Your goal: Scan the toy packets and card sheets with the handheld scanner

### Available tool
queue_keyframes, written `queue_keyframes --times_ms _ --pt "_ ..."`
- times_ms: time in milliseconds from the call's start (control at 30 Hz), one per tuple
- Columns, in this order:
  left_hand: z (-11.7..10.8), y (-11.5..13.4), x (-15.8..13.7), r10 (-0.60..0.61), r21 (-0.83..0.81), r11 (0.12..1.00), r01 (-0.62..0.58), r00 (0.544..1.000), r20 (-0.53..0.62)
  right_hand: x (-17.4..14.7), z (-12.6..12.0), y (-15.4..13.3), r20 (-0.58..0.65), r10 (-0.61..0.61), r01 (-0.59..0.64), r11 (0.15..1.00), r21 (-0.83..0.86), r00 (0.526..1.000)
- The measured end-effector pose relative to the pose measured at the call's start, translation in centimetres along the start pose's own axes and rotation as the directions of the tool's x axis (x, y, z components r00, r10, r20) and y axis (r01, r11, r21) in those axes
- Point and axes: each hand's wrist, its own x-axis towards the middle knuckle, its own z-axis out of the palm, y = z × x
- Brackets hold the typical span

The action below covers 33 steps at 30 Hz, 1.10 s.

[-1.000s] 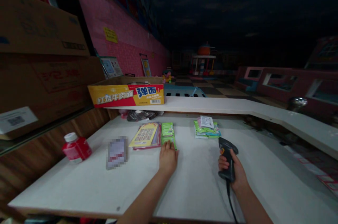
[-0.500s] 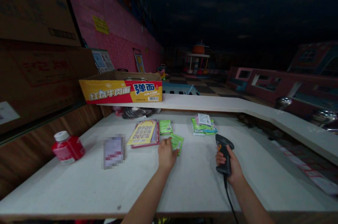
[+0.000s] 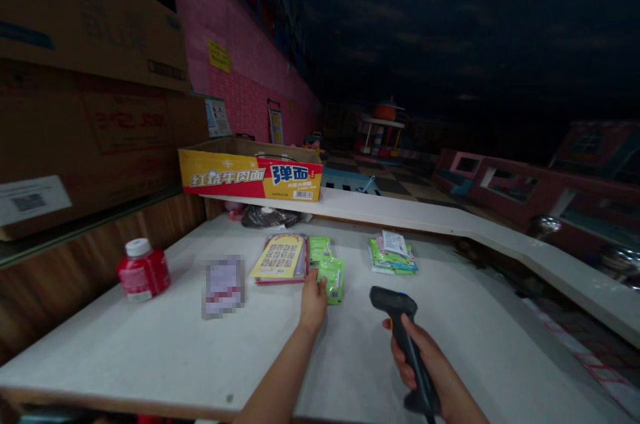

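My left hand point(image 3: 313, 303) is closed on the left edge of a green packet point(image 3: 333, 281), whose printed face is turned toward me. Another green packet point(image 3: 319, 249) lies just behind it on the white table. In my right hand point(image 3: 417, 361) is a black barcode scanner point(image 3: 400, 307), its head pointing left toward the held packet. To the left of the packets sits a stack of booklets with a yellow printed sheet point(image 3: 280, 256) on top. A pile of green and white packets point(image 3: 393, 252) lies behind the scanner.
A red bottle with a white cap point(image 3: 144, 272) stands at the left, beside a blurred-out card point(image 3: 223, 286). A yellow and red carton point(image 3: 250, 174) rests on the raised white ledge point(image 3: 400, 211). Big brown boxes point(image 3: 100, 124) are stacked at far left.
The left hand has lifted the packet and turned it more upright. My right hand has brought the scanner left and nearer to me, swinging its head toward the packet. The view has shifted slightly left.
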Motion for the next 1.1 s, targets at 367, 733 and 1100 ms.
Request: queue_keyframes --times_ms 367,733,1100 --pt "0.0 0.5 -0.1 -0.013 0.066 0.998 0.012 1.000 0.009 -1.9 2.0 0.2 -0.038 -0.008 0.003 0.993 -0.115 0.999" --pt "-0.3 2.1 0.1 0.007 0.073 0.997 -0.013 0.997 0.073 3.8 -6.9 -2.2 -0.037 -0.147 0.149 0.899 0.411 0.988" --pt "0.0 1.8 0.1 -0.097 -0.083 0.990 0.113 0.978 0.182 6.2 -10.3 -1.6 0.052 -0.100 0.040 0.744 0.667 0.994"
